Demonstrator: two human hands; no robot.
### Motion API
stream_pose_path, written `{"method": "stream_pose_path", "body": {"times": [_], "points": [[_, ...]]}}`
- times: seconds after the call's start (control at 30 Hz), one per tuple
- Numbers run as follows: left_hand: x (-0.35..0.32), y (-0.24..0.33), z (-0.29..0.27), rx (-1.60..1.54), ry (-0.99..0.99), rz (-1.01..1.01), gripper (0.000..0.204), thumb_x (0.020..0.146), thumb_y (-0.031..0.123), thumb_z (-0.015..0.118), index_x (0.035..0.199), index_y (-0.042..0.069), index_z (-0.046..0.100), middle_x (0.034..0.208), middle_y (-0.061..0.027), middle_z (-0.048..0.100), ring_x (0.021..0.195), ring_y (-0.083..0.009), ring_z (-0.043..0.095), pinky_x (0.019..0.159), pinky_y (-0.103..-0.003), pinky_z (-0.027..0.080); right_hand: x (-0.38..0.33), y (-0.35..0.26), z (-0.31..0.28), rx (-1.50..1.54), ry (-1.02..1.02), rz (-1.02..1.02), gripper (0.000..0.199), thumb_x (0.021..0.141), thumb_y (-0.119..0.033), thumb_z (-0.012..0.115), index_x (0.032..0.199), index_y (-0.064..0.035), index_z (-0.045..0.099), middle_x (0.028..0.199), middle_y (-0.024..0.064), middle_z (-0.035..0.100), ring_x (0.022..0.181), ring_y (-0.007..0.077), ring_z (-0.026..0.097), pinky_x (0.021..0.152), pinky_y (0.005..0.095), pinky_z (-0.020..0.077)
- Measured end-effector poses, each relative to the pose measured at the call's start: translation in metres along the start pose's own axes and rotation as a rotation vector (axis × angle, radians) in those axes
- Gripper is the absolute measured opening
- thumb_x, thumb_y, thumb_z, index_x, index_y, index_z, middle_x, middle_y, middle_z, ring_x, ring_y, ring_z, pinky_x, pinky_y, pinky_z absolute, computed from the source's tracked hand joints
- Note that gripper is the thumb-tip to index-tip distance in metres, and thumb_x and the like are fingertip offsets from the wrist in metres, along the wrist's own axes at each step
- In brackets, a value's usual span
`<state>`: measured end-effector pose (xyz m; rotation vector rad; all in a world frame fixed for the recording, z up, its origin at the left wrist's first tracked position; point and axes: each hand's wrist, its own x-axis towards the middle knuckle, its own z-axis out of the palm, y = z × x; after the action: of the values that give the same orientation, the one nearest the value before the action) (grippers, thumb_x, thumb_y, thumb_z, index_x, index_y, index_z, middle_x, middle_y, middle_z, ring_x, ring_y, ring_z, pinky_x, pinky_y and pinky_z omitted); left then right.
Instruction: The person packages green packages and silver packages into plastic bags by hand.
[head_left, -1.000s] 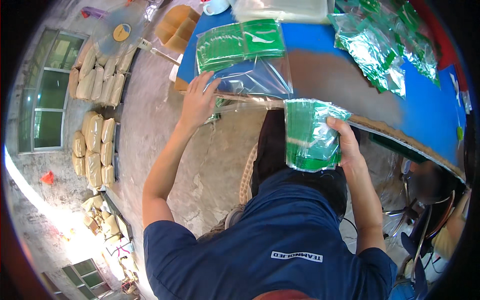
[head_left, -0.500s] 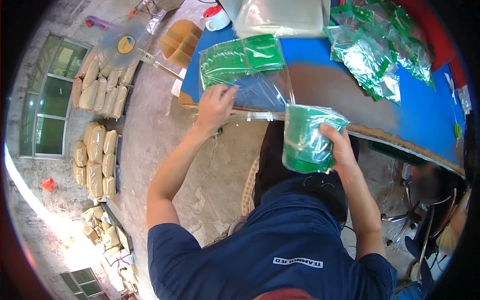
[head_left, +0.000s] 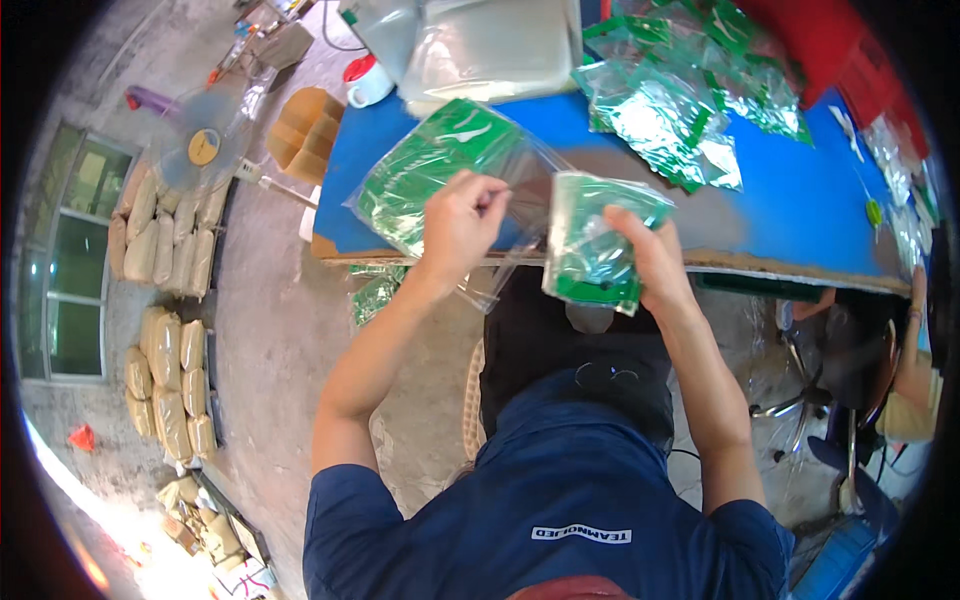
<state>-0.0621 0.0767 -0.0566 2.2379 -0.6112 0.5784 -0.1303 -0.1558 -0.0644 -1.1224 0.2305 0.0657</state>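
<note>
In the middle of the view, my left hand (head_left: 465,225) is closed, thumb and fingers pinching the loose clear film of a large plastic bag (head_left: 525,170). Flat green packets (head_left: 430,165) fill the far part of this bag, which lies slanted on the blue table's front edge. To the right, my right hand (head_left: 652,255) grips a thick stack of green packets (head_left: 597,235), thumb on top and fingers hidden beneath. The stack is held over my lap, close to the bag's open end; whether they touch, I cannot tell.
Loose green and silver packets (head_left: 665,115) are heaped at the back right of the blue table (head_left: 800,220). A pile of clear bags (head_left: 490,50) and a white mug with a red lid (head_left: 367,80) stand behind. A fan (head_left: 205,148) is at left; another person's arm (head_left: 912,350) shows at right.
The filled bag has turned to a slant and slid nearer the table edge. My left hand has come closer to the stack and now pinches the film. The whole view has shifted.
</note>
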Motion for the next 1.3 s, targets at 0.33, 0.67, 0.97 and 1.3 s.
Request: {"method": "stream_pose_path", "body": {"times": [0.33,0.67,0.97,1.3], "points": [[0.026,0.026,-0.005,0.089,-0.011,0.088,0.007,0.080,0.005,0.075,0.086,0.003,0.072,0.068,-0.0052,0.055,0.056,-0.0143,0.056,0.053,-0.027,0.046,0.060,0.013,0.027,0.102,-0.159,0.416,0.026,0.087,-0.022,0.064,0.104,-0.0027,0.064,0.091,0.0071,0.069,0.075,0.0175,0.069,0.071,0.0344,0.0590],[0.018,0.042,0.007,0.023,-0.008,0.128,0.007,0.080,0.003,0.073,0.086,0.003,0.070,0.076,-0.0075,0.060,0.059,-0.0183,0.062,0.055,-0.030,0.049,0.060,0.033,0.042,0.019,-0.398,0.240,0.033,0.091,-0.027,0.062,0.118,-0.0068,0.063,0.112,0.0048,0.067,0.102,0.0143,0.063,0.086,0.0322,0.0520],[0.046,0.086,0.017,-0.062,0.087,0.262,0.007,0.078,0.000,0.073,0.083,0.003,0.069,0.071,-0.0075,0.058,0.057,-0.0190,0.057,0.052,-0.030,0.046,0.181,0.097,0.053,-0.123,-0.696,0.057,0.019,0.095,-0.033,0.054,0.097,-0.0154,0.061,0.094,-0.0001,0.064,0.086,0.0133,0.061,0.074,0.0316,0.0506],[0.038,0.077,0.020,-0.222,0.258,0.048,0.008,0.078,0.004,0.074,0.083,0.004,0.067,0.072,-0.0074,0.057,0.058,-0.0190,0.057,0.052,-0.032,0.045,0.028,0.053,0.083,0.802,-0.264,0.131,0.049,0.102,-0.050,0.041,0.130,-0.0128,0.052,0.128,0.0041,0.058,0.118,0.0196,0.057,0.100,0.0422,0.0473]]}}
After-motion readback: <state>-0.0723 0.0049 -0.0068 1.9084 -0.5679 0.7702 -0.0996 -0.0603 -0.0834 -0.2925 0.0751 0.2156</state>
